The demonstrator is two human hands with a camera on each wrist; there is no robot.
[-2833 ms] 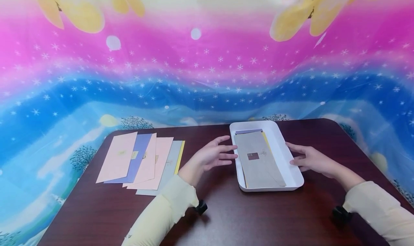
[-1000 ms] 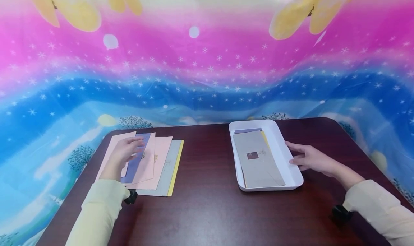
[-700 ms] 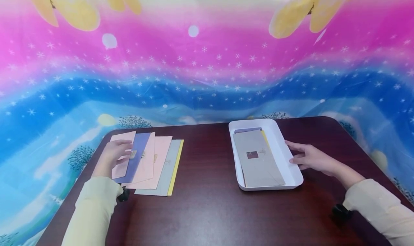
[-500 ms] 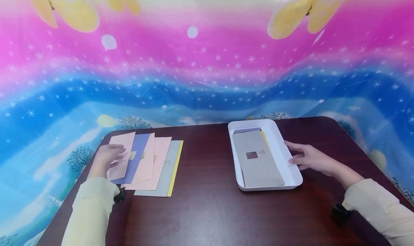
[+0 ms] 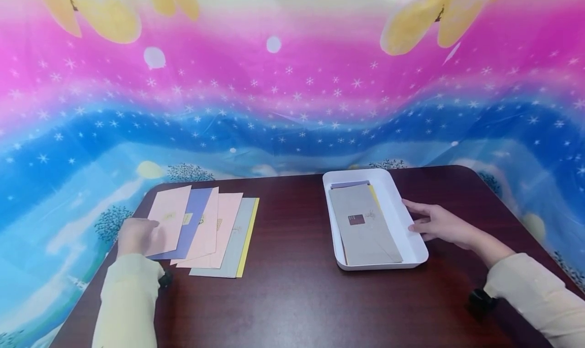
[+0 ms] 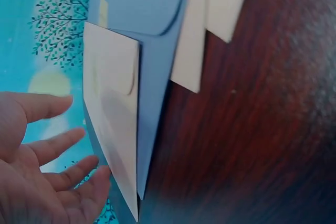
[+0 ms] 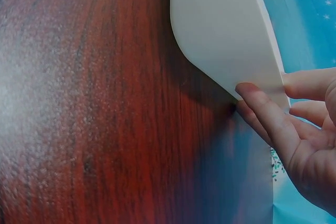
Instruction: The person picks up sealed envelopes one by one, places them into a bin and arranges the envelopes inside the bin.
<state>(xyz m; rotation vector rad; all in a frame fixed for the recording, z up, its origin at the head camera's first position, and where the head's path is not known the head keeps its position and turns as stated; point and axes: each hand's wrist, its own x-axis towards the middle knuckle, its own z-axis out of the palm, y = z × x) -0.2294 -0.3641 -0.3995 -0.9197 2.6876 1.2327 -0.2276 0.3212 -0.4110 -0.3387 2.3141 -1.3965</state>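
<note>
My left hand point(image 5: 134, 236) is at the left edge of the outermost pink envelope point(image 5: 166, 231), at the left end of an overlapping fan. The left wrist view shows its fingers point(image 6: 58, 145) spread and loosely bent beside that envelope point(image 6: 113, 98), pinching nothing. Partly beneath it lies a violet envelope point(image 5: 194, 228), followed by more pink envelopes point(image 5: 230, 221) and a grey one point(image 5: 237, 251) with a yellow edge behind it. My right hand point(image 5: 445, 228) touches the right side of a white tray point(image 5: 411, 236). Its fingers point(image 7: 268, 114) lie fairly straight against the tray's outer wall point(image 7: 226, 30).
Inside the tray, a grey envelope point(image 5: 361, 241) with a dark square label lies over violet and yellow ones. The dark wooden table point(image 5: 292, 287) has a rounded far right corner. A colourful printed cloth point(image 5: 292, 109) hangs behind it.
My left hand has moved from beside the tray across to the fan of envelopes, then farther left to its outer edge. My right hand stays at the tray. The envelopes look unmoved.
</note>
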